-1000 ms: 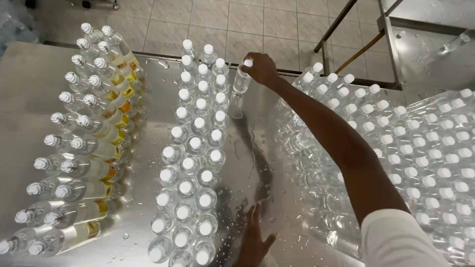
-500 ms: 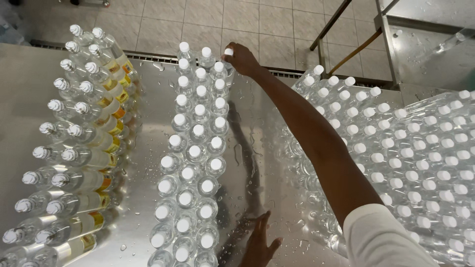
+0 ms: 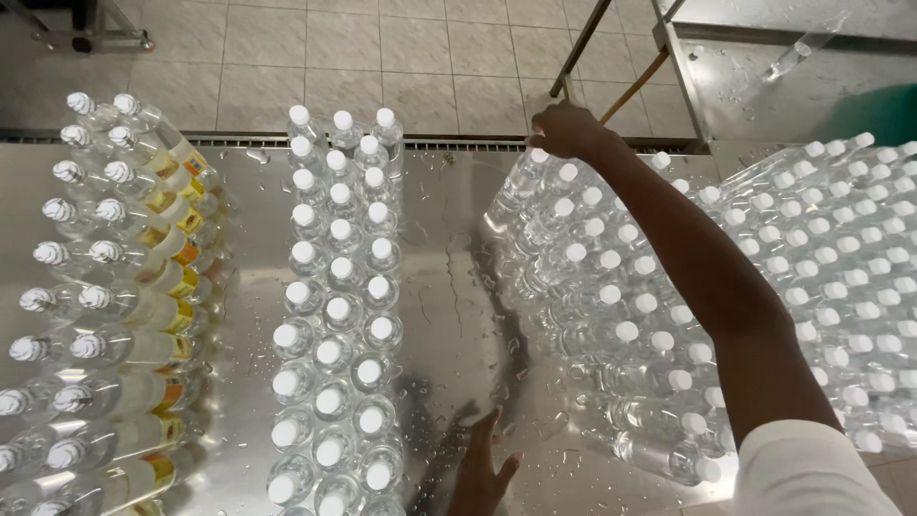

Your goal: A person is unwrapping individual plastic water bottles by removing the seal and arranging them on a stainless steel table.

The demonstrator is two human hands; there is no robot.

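A wet stainless-steel table (image 3: 449, 315) fills the view, its surface beaded with water and crowded with clear plastic bottles under white caps; beyond its far edge lie pale floor tiles (image 3: 315, 57), a floor drain grating along the table, and a second steel bench (image 3: 783, 76) on a metal frame at upper right. The largest mass, a slanted bank of bottles (image 3: 764, 287), covers the right side; a labelled double row (image 3: 115, 287) with yellow and orange bands leans along the left edge; a three-wide block of upright bottles (image 3: 339, 315) stands in the middle. The right hand (image 3: 565, 130), arm stretched across the bank, has its fingers curled over the cap of the far corner bottle (image 3: 541, 164), though whether they grip it firmly cannot be told; the left hand (image 3: 480, 470) rests flat on the table with fingers spread, just beside the near end of the upright block. On judgement, the slick metal is the hazard; a bottle pulled from the bank's corner could slip from wet fingers, or a sleeve dragging over the caps could topple neighbours and send a row sliding toward the table's edge.
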